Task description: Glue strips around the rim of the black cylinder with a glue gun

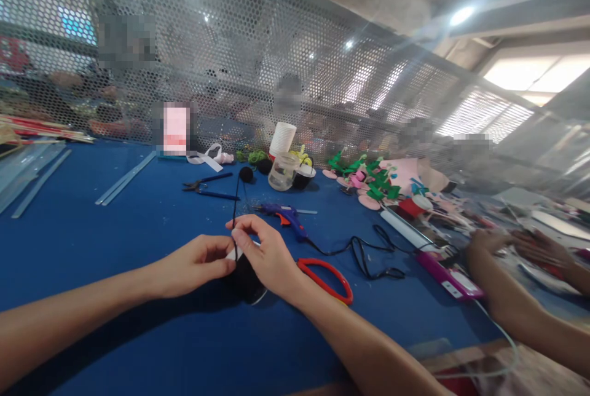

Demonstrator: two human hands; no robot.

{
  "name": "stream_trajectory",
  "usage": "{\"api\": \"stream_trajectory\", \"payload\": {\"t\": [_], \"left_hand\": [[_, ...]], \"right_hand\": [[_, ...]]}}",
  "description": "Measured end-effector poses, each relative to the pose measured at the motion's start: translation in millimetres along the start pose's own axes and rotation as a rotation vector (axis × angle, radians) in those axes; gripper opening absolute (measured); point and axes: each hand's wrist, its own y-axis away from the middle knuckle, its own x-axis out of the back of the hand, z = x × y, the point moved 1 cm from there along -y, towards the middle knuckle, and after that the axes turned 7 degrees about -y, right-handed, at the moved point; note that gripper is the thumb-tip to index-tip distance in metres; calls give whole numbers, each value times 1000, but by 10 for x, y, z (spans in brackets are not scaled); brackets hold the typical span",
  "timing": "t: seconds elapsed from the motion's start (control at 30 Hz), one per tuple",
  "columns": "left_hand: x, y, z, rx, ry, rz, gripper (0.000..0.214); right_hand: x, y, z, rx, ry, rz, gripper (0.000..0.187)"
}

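Observation:
A small white cup covered in black yarn (246,282) sits between my hands, tilted, its white edge partly showing. My left hand (196,267) grips its near left side, thumb and fingers closed at the rim. Over the top of the cup, my right hand (262,251) pinches a black yarn strand (236,202) between thumb and fingers. That strand runs up toward a black yarn ball (246,174) on the table. Just beyond my right hand lies a blue glue gun (286,217). Red-handled scissors (328,278) rest beside my right wrist, their blades hidden.
Pliers (207,187), a clear plastic cup (282,172), a black cup with a handle (304,176) and stacked white cups (283,138) stand farther back. A purple power strip (449,276) and cable lie right, near a co-worker's arms (507,285). A perforated metal screen (221,64) borders the table.

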Motion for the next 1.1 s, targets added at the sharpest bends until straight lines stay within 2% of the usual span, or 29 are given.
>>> {"api": "stream_trajectory", "payload": {"t": [0.13,0.23,0.33,0.47,0.57,0.73,0.87,1.0,1.1], "left_hand": [[-6,3,-14,11,3,-19,15],[3,4,-30,-10,10,-28,16],[32,-4,-28,-62,14,14,17],[68,-16,4,-87,33,65,15],[80,-18,8,-93,26,68,13],[87,-24,-39,-55,-45,92,14],[92,-27,-53,-18,-115,89,16],[122,-27,-49,-21,-221,118,16],[169,-26,-45,-80,-299,168,17]], "right_hand": [[30,-32,44,-50,77,-38,16],[131,-88,103,-121,142,-30,21],[318,-167,139,-187,305,39,19],[622,-260,199,-304,690,88,14],[783,-295,339,-372,772,82,7],[834,-292,632,-492,772,69,21],[821,-277,704,-511,695,157,11],[857,-243,532,-481,553,249,29],[863,-169,276,-448,410,226,24]]}}
